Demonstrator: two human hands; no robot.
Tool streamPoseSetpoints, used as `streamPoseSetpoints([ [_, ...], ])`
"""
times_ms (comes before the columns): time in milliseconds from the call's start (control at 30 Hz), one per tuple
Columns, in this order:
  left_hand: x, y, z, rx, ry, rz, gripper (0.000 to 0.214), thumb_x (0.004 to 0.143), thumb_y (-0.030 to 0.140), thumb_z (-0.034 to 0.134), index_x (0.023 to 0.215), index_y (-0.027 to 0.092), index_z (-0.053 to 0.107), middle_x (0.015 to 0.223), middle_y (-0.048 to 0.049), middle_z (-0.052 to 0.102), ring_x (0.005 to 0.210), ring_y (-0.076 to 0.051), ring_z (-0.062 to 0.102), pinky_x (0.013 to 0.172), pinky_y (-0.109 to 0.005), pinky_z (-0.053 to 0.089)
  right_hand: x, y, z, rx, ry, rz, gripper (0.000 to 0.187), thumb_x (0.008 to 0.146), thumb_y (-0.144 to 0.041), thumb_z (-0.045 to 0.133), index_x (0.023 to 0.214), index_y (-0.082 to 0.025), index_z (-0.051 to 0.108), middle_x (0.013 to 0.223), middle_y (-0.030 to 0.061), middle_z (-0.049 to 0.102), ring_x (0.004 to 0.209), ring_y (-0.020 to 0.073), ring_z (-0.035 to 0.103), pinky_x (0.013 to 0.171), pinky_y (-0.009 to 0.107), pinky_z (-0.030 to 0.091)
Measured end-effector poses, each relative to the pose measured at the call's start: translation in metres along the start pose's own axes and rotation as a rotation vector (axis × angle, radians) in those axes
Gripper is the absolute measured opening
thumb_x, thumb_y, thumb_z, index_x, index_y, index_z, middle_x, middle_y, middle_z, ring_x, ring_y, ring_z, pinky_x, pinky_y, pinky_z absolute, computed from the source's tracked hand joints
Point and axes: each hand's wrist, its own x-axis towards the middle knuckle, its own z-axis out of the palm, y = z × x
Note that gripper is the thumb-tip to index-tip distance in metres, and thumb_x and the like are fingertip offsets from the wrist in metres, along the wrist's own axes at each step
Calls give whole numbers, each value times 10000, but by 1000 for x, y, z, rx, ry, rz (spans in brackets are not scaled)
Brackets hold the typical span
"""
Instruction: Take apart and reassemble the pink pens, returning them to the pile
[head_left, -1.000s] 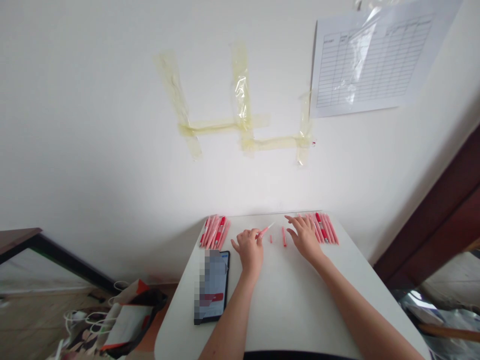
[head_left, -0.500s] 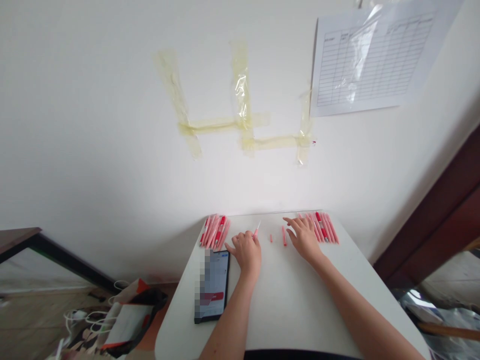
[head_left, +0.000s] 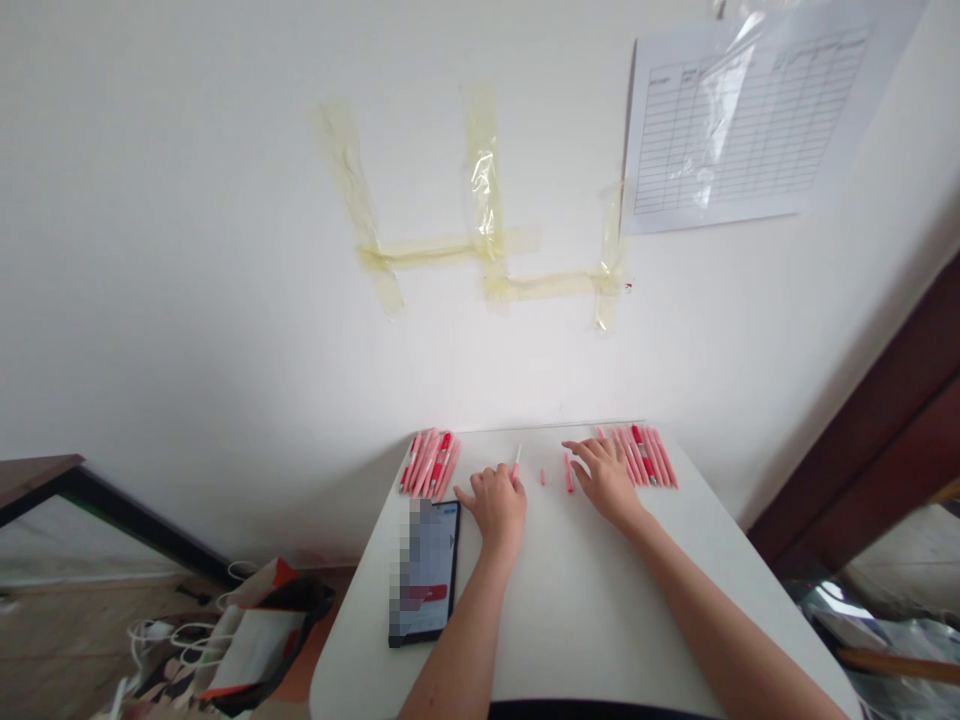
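On the white table (head_left: 585,610), my left hand (head_left: 496,503) is closed around a thin pink-and-white pen part (head_left: 517,459) that points up toward the wall. My right hand (head_left: 604,475) lies open with fingers spread, fingertips next to a short red piece (head_left: 568,472) and a smaller red bit (head_left: 541,477). A row of pink and red pens (head_left: 646,455) lies just right of my right hand. Another bundle of pink and red pens (head_left: 430,463) sits left of my left hand.
A dark phone (head_left: 424,572) lies at the table's left edge. The white wall behind carries yellowed tape strips (head_left: 484,215) and a printed form (head_left: 739,120). Bags and cables (head_left: 240,640) lie on the floor at left; a dark wooden frame (head_left: 877,450) stands right.
My left hand has turned the pen part from slanting right to pointing nearly straight up and shifted slightly left. My right hand has barely moved.
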Motion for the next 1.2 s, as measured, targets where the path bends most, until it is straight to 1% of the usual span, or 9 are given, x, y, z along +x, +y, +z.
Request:
streamPoseSetpoints([
  [167, -1, 0, 0, 4, 20, 1, 217, 910, 271, 527, 1004, 224, 716, 1006, -88, 679, 1094, -292, 555, 1092, -637, 288, -1, -3, -2, 20, -3, -26, 294, 1002, -247, 485, 1219, -278, 680, 1109, 74, 692, 1149, 278, 556, 1153, 608, 273],
  [267, 0, 0, 0, -11, 46, -4, 207, 904, 280, 546, 1008, 227, 717, 1069, -94, 660, 1117, -301, 540, 1085, -633, 297, -1, -6, -3, 28, 7, -80, 240, 998, -282, 525, 1132, -277, 724, 1100, 68, 704, 1131, 274, 563, 1154, 615, 267],
  [367, 0, 0, 1, -68, 55, 11, 192, 883, 275, 595, 1025, 249, 722, 1136, -88, 637, 1159, -305, 516, 1104, -630, 282, -2, -10, -3, 31, 8, -125, 198, 980, -280, 571, 1072, -291, 746, 1091, 49, 712, 1129, 265, 559, 1177, 619, 227],
  [467, 0, 2, 2, -169, 21, 67, 198, 857, 273, 656, 1040, 276, 733, 1161, -77, 618, 1195, -295, 490, 1124, -594, 291, -2, -15, -1, 16, -14, -151, 180, 958, -255, 604, 1036, -314, 755, 1092, 28, 717, 1146, 261, 549, 1195, 628, 182],
  [600, -1, 5, 4, -280, -6, 160, 123, 853, 299, 690, 951, 293, 764, 1167, -68, 601, 1217, -274, 466, 1142, -553, 303, -4, -19, 3, 5, -60, -169, 208, 966, -238, 580, 1042, -323, 754, 1118, 26, 730, 1187, 276, 535, 1189, 678, 137],
  [700, -1, 6, 7, -296, -18, 183, 84, 841, 306, 713, 899, 307, 775, 1172, -59, 608, 1228, -277, 460, 1160, -597, 277, -5, -21, 6, 29, -96, -174, 260, 981, -209, 531, 1075, -322, 745, 1138, 26, 736, 1230, 283, 518, 1183, 706, 105],
  [833, -1, 7, 13, -277, -28, 193, 70, 833, 309, 725, 879, 309, 777, 1182, -58, 624, 1249, -288, 460, 1176, -659, 235, -6, -20, 10, 42, -140, -176, 300, 984, -190, 498, 1090, -328, 741, 1127, 35, 741, 1251, 282, 507, 1180, 712, 101],
  [1000, 1, 9, 17, -245, -36, 214, 68, 841, 317, 717, 869, 292, 773, 1188, -59, 634, 1259, -289, 464, 1185, -689, 214, -5, -19, 13, 36, -164, -163, 285, 978, -197, 516, 1068, -333, 750, 1101, 28, 745, 1240, 273, 512, 1183, 705, 92],
  [1200, 1, 11, 17, -208, -23, 230, 112, 872, 332, 674, 846, 283, 771, 1182, -71, 635, 1247, -288, 474, 1176, -702, 225, -4, -21, 9, 28, -138, -171, 230, 980, -239, 555, 1060, -325, 753, 1055, 34, 752, 1195, 276, 545, 1170, 715, 131],
])
